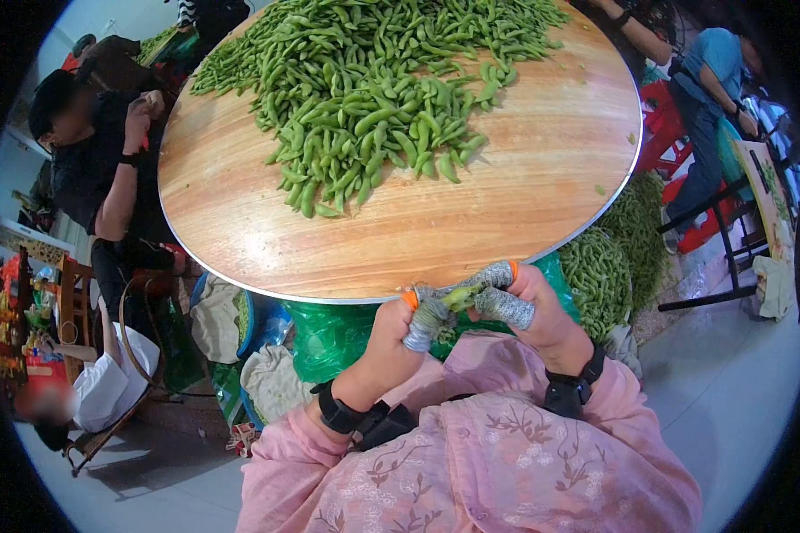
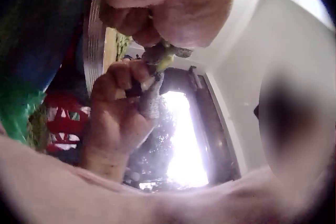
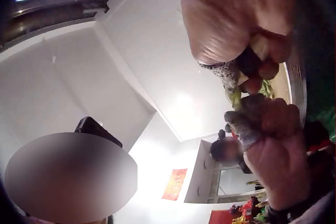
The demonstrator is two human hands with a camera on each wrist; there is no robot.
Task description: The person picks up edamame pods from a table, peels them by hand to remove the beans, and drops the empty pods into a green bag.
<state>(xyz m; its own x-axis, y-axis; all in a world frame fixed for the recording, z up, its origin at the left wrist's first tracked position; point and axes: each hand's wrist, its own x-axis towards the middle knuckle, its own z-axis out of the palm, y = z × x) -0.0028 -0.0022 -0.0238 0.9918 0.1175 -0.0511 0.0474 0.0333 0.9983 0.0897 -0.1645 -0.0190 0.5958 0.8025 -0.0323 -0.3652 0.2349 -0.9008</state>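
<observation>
Just past the table's near edge, in the head view, my left hand (image 1: 396, 330) and right hand (image 1: 542, 313) meet over a green soybean pod (image 1: 460, 298). Each hand pinches it between thumb and finger. Grey knitted sleeves cover those digits, with orange bands at some of them. Between the two sets of fingertips a bit of the pod (image 2: 165, 63) shows in the left wrist view. From the right wrist the pod (image 3: 236, 99) is a small green piece, the rest hidden by fingers. A large heap of soybean pods (image 1: 356, 115) lies on the round wooden table (image 1: 400, 253).
Green plastic (image 1: 324, 338) hangs below the table edge near my wrists. Piles of pods on stalks (image 1: 600, 275) lie on the floor at right. A blue tub (image 1: 256, 324) stands at left. One person (image 1: 93, 160) sits at the table's left side; others are farther off.
</observation>
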